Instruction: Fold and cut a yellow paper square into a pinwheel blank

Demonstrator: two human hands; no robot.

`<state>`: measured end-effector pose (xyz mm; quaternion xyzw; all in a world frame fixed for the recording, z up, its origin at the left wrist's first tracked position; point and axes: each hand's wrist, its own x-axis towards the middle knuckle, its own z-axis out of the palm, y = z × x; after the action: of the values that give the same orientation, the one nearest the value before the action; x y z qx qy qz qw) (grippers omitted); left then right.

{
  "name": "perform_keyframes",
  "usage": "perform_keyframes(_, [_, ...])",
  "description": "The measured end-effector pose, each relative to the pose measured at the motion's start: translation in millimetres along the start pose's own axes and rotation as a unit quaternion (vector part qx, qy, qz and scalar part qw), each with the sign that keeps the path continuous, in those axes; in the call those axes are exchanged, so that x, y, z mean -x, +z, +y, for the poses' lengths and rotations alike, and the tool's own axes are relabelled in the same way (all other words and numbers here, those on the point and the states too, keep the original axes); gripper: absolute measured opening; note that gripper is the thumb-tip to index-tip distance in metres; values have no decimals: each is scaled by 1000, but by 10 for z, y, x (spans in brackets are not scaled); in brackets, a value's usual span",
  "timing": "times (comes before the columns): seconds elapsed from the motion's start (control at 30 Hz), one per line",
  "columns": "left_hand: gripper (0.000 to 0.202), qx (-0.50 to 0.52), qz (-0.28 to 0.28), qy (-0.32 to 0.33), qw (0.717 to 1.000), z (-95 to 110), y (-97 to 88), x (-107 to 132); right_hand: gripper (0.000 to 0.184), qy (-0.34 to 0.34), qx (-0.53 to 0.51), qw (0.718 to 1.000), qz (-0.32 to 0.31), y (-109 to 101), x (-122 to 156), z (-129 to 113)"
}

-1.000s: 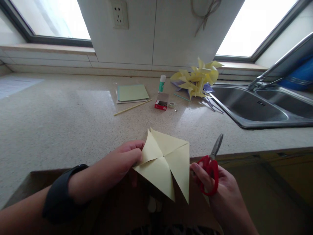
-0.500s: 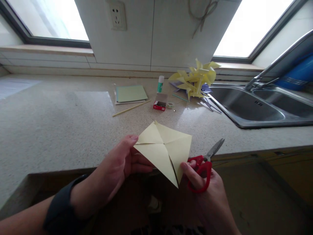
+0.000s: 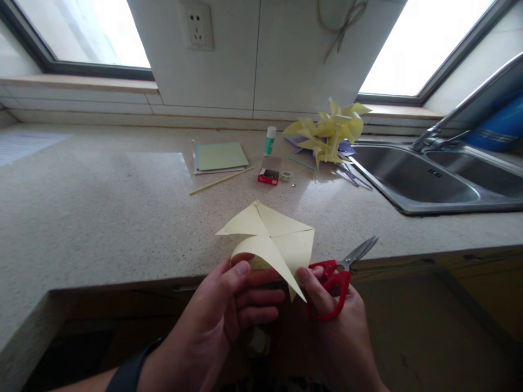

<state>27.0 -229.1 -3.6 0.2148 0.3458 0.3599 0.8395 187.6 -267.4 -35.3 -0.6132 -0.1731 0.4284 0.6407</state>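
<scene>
A pale yellow square of paper (image 3: 286, 234) with slits cut from its corners toward the middle is held above the counter's front edge. My left hand (image 3: 229, 310) is under its lower left side, thumb and index finger at a flap that curls upward; the other fingers stretch out below. My right hand (image 3: 330, 305) pinches the paper's lower right edge between thumb and fingers. Red-handled scissors (image 3: 341, 272) hang on that same hand, their blades pointing up and right, away from the paper and slightly apart.
Behind lie a pad of green paper (image 3: 220, 157), a wooden stick (image 3: 220, 181), a glue stick (image 3: 270, 140), a small red box (image 3: 268, 175) and a tape roll (image 3: 286, 176). Yellow paper pinwheels (image 3: 327, 133) stand beside the steel sink (image 3: 408, 209). The counter edge (image 3: 122, 283) runs beneath my hands.
My left hand has moved right and down from the paper's left corner to the lower flap, which now curls up. The paper has turned slightly; my right hand still pinches it with the scissors.
</scene>
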Motion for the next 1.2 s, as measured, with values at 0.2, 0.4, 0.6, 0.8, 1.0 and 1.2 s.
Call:
perform_keyframes(0.2, [39,29,-8,43,999,-3,-7,25,39,-19,-3,1000,8,24,26,-25])
perform_keyframes(0.4, [31,-4,20,91,996,165,39,-59,37,-32,0,999,2,-46,8,37])
perform_keyframes(0.6, [30,-185,3,-5,983,159,-4,-126,36,-49,55,996,-43,-32,32,70])
perform_keyframes(0.8, [37,-227,3,17,974,220,-36,-185,30,-131,153,977,-66,-52,37,-5])
perform_keyframes(1.0, [28,-242,12,22,970,218,-94,-205,21,-217,140,965,-53,-76,46,-122])
perform_keyframes(1.2, [32,-242,-2,29,970,209,-123,-233,22,-173,166,956,-170,-17,57,-234])
